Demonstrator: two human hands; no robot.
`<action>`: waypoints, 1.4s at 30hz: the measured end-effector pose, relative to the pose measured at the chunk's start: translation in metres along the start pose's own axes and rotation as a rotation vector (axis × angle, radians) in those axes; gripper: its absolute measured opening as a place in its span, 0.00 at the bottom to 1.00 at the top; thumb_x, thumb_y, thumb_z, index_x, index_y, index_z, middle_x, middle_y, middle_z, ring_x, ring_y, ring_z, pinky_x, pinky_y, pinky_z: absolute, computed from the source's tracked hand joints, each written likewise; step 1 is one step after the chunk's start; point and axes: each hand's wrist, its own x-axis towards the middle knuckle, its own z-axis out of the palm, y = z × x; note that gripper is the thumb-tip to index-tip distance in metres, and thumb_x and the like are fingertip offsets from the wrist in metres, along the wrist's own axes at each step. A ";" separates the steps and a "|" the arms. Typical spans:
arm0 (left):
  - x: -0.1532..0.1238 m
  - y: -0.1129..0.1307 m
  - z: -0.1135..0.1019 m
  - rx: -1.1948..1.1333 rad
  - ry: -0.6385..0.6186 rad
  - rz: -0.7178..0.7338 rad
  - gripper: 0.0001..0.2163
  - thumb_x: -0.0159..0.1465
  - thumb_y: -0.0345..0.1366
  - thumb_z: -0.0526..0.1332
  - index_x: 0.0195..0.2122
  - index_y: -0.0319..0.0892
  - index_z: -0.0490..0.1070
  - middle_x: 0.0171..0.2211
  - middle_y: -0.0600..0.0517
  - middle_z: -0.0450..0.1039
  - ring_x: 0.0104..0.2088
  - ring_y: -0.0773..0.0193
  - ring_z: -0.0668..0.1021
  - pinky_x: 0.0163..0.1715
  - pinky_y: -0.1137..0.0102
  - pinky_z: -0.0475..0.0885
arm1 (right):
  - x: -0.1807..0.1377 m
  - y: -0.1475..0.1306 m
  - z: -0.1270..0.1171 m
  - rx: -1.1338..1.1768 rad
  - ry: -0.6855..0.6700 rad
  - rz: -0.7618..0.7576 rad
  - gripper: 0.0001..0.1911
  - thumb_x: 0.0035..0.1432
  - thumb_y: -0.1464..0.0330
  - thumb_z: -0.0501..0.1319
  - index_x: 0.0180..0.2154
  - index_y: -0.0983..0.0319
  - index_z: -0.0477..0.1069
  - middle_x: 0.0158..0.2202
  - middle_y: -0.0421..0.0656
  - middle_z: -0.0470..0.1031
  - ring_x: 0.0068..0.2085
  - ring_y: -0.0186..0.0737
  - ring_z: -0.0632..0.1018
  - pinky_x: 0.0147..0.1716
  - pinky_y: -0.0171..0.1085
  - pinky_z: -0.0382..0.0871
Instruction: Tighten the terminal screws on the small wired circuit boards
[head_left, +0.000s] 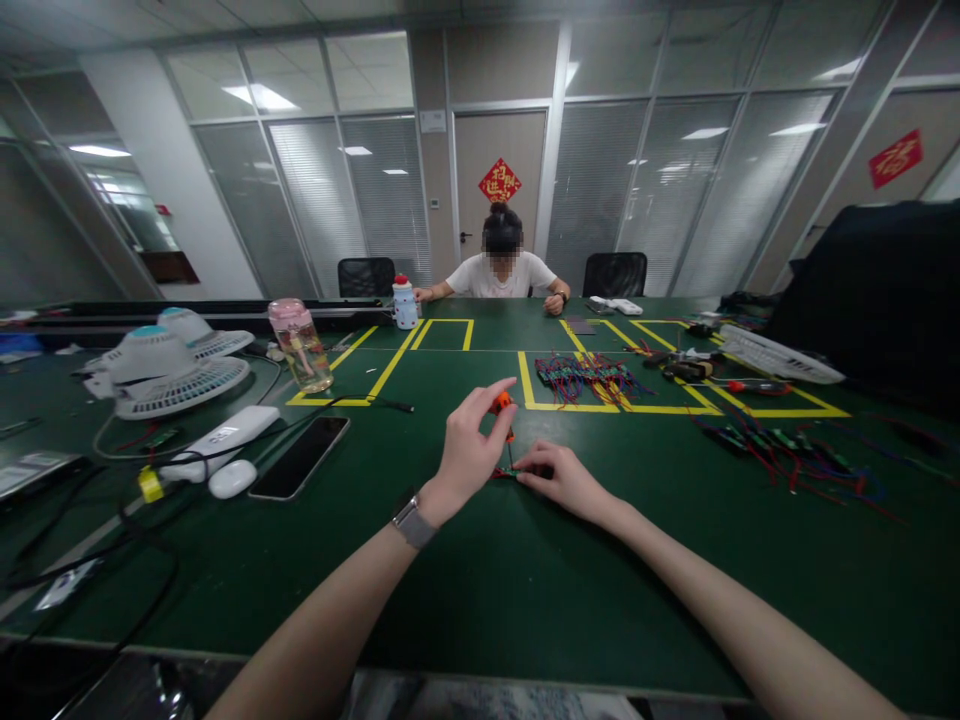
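Observation:
My left hand (469,445) pinches the orange handle of a small screwdriver (502,405), held upright with its thin shaft pointing down. Below its tip lies a small circuit board with red wires (504,472) on the green table (480,580). My right hand (559,478) rests on the table with its fingers closed, pressing on that board from the right. A watch sits on my left wrist.
A black phone (300,457), a white mouse (232,478) and tangled cables lie at the left, with two white fans (169,375) and a pink bottle (301,345) behind. Piles of wired boards (589,375) fill yellow-taped boxes ahead and to the right. A person (501,268) sits at the far side.

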 end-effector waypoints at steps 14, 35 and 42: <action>0.000 0.004 -0.001 0.066 0.018 0.006 0.09 0.64 0.34 0.58 0.45 0.44 0.71 0.35 0.51 0.70 0.35 0.66 0.73 0.37 0.71 0.69 | 0.000 0.001 0.002 0.019 0.010 -0.002 0.08 0.56 0.70 0.62 0.37 0.61 0.79 0.32 0.43 0.72 0.32 0.37 0.73 0.34 0.36 0.68; 0.001 0.003 -0.004 0.002 0.038 0.008 0.09 0.64 0.34 0.58 0.45 0.44 0.72 0.36 0.50 0.71 0.37 0.64 0.74 0.39 0.69 0.70 | 0.001 -0.001 0.001 -0.002 0.002 0.002 0.08 0.55 0.71 0.62 0.37 0.61 0.79 0.33 0.44 0.72 0.33 0.38 0.74 0.35 0.36 0.68; 0.002 0.002 -0.004 -0.082 -0.035 0.008 0.14 0.68 0.32 0.51 0.53 0.44 0.67 0.44 0.48 0.72 0.45 0.63 0.74 0.46 0.67 0.69 | 0.000 0.000 0.002 0.012 -0.004 0.007 0.08 0.56 0.70 0.62 0.38 0.61 0.79 0.33 0.44 0.72 0.34 0.38 0.74 0.35 0.36 0.68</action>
